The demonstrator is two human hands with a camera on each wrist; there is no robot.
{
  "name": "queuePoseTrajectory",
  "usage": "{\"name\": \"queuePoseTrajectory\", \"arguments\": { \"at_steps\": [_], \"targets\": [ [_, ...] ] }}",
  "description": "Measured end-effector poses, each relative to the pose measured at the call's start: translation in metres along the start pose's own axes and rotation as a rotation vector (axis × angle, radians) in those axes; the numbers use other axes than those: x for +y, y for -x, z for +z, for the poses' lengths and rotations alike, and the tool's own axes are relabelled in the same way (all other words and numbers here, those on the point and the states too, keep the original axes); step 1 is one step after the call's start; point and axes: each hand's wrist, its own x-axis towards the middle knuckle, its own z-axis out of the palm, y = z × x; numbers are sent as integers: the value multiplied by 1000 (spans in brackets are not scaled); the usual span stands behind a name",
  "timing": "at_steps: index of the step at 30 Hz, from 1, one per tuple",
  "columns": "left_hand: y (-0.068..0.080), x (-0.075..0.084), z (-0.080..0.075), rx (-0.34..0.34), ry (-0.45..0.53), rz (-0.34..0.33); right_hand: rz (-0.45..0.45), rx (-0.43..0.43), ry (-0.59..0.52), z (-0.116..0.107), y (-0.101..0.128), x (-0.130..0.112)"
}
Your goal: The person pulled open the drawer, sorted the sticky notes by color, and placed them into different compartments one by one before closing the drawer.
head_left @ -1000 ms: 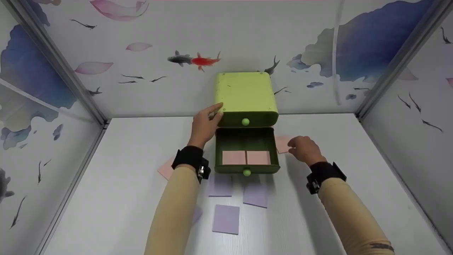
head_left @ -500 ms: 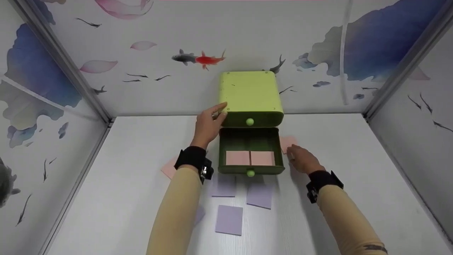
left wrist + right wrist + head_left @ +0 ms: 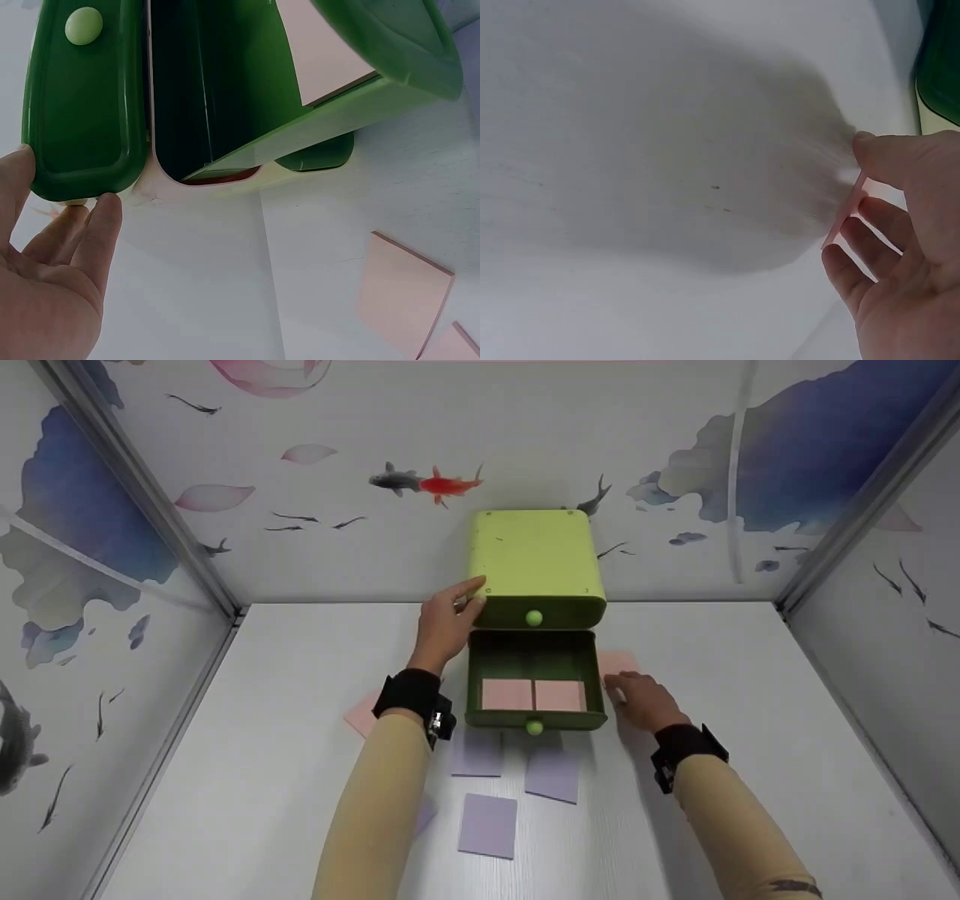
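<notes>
A green two-drawer cabinet (image 3: pixel 536 551) stands at the back of the table. Its lower drawer (image 3: pixel 534 652) is pulled out, with two pink square cards (image 3: pixel 507 694) side by side near its front. My left hand (image 3: pixel 446 622) holds the cabinet's upper left front corner; in the left wrist view its fingers (image 3: pixel 105 225) are against the upper drawer's end. To the right of the drawer, my right hand (image 3: pixel 645 697) is at another pink card (image 3: pixel 619 661). The right wrist view shows that card (image 3: pixel 845 210) edge-on, pinched between thumb and fingers.
Several purple cards (image 3: pixel 487 825) lie on the white table (image 3: pixel 292 780) in front of the drawer. More pink cards (image 3: pixel 405 296) lie to its left, partly behind the left forearm in the head view. A painted wall (image 3: pixel 337 555) rises right behind the cabinet.
My right hand has come slightly nearer and its fingers have closed on the pink card, which has shifted a little right of the drawer. The left hand keeps its place; the head view has drifted.
</notes>
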Motion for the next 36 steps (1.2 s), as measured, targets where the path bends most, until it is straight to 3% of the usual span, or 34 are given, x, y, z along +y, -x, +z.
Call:
{"name": "queuePoseTrajectory", "arguments": {
  "at_steps": [5,17,25,36],
  "targets": [
    [0,0,0,0,3,-9,-48,89,80,0,2,1],
    [0,-1,1,6,-11,6,-9,67,69,2,5,-2],
    [0,0,1,5,-4,2,-18,71,202,0,5,-4],
    [0,0,0,-8,-4,-13,-7,7,135,2,1,-2]
  ]
}}
